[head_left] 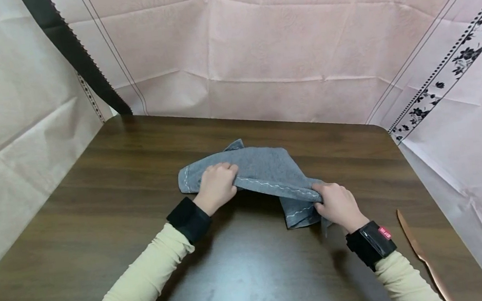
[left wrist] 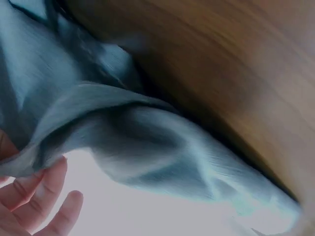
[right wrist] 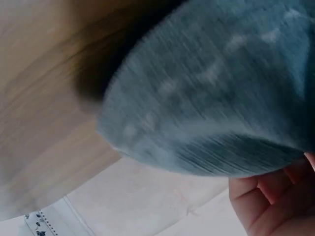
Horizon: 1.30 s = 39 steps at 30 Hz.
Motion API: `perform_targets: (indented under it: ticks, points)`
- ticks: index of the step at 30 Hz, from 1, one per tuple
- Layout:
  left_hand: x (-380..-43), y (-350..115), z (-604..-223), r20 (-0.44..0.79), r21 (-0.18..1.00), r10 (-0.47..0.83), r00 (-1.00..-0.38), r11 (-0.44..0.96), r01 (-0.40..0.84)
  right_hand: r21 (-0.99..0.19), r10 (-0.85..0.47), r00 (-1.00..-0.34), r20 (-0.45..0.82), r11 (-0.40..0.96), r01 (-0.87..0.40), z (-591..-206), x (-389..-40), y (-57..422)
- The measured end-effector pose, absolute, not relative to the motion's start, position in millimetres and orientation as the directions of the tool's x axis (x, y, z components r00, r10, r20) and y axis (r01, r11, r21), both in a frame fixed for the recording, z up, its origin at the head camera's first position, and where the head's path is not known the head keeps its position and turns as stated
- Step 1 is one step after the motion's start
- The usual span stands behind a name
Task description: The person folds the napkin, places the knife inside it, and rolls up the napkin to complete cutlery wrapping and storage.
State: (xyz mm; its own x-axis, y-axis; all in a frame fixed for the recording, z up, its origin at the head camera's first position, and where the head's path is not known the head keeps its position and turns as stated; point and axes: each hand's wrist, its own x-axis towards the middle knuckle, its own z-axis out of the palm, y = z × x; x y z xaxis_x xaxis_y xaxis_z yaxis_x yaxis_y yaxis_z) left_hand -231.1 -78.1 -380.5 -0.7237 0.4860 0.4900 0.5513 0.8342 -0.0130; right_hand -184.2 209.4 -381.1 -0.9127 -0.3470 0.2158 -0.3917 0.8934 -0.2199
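Note:
A blue-grey cloth with white stitching along its edges is stretched between both hands over the table. The left hand grips its near edge left of the middle, and a short end reaches past that hand to the left. At the cloth's right end, the right hand pinches the edge, while a stitched flap hangs below. In the left wrist view the cloth curls into folds beside the left fingers. Close up in the right wrist view, the blurred cloth bulges above the right hand.
A copper-coloured knife lies near the right edge of the brown wooden table, beside the right forearm. Pale patterned sheeting hangs behind the table and along its sides. A dark strip crosses it at the upper left.

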Motion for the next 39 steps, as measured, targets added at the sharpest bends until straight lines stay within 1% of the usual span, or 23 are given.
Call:
perform_targets:
  ticks: [4,11,13,17,19,22,25,27,29,30,32,34,36,37,39]
  points:
    - [-235,-90,-383,0.481,0.001,0.459,-0.747,0.852,0.524,-0.234,-0.335,-0.917,0.216,0.894,-0.381,-378,-185,217]
    - [-242,-100,-383,0.474,0.034,0.427,-0.770,0.865,0.501,-0.204,-0.328,-0.908,0.260,0.901,-0.384,-371,-189,225]
    - [-244,-104,-381,0.484,0.029,0.424,-0.765,0.867,0.498,-0.198,-0.318,-0.909,0.270,0.905,-0.376,-370,-191,227]
    - [-250,-107,-374,0.579,0.007,0.368,-0.727,0.890,0.456,-0.197,-0.284,-0.912,0.295,0.916,-0.349,-367,-196,229]
    - [-253,-106,-370,0.610,0.070,0.305,-0.731,0.898,0.434,-0.192,-0.254,-0.913,0.320,0.926,-0.325,-365,-200,228]
    - [-257,-98,-365,0.591,0.263,0.210,-0.779,0.863,0.432,-0.153,-0.210,-0.897,0.389,0.945,-0.288,-365,-209,227]
    - [-263,-87,-361,0.535,0.491,0.144,-0.833,0.749,0.445,-0.101,-0.142,-0.861,0.488,0.971,-0.217,-364,-220,228]
    - [-271,-80,-360,0.508,0.565,0.162,-0.846,0.678,0.469,-0.099,-0.081,-0.849,0.522,0.983,-0.154,-361,-228,230]
    - [-281,-74,-359,0.480,0.603,0.207,-0.853,0.628,0.492,-0.147,-0.001,-0.864,0.503,0.985,-0.087,-355,-237,232]
    - [-286,-71,-359,0.452,0.615,0.240,-0.859,0.613,0.495,-0.195,0.045,-0.881,0.472,0.979,-0.055,-353,-242,233]
    - [-296,-68,-361,0.372,0.625,0.312,-0.874,0.613,0.484,-0.321,0.126,-0.918,0.377,0.947,-0.002,-349,-251,234]
    - [-304,-67,-365,0.280,0.632,0.372,-0.885,0.623,0.461,-0.454,0.179,-0.943,0.280,0.890,0.034,-349,-259,234]
    - [-309,-66,-369,0.201,0.634,0.425,-0.883,0.631,0.447,-0.613,0.206,-0.960,0.191,0.789,0.047,-352,-266,234]
    - [-309,-66,-371,0.186,0.633,0.447,-0.875,0.627,0.454,-0.667,0.210,-0.963,0.167,0.744,0.047,-355,-268,234]
    - [-309,-66,-374,0.191,0.622,0.481,-0.856,0.615,0.484,-0.744,0.175,-0.976,0.131,0.668,0.020,-361,-271,234]
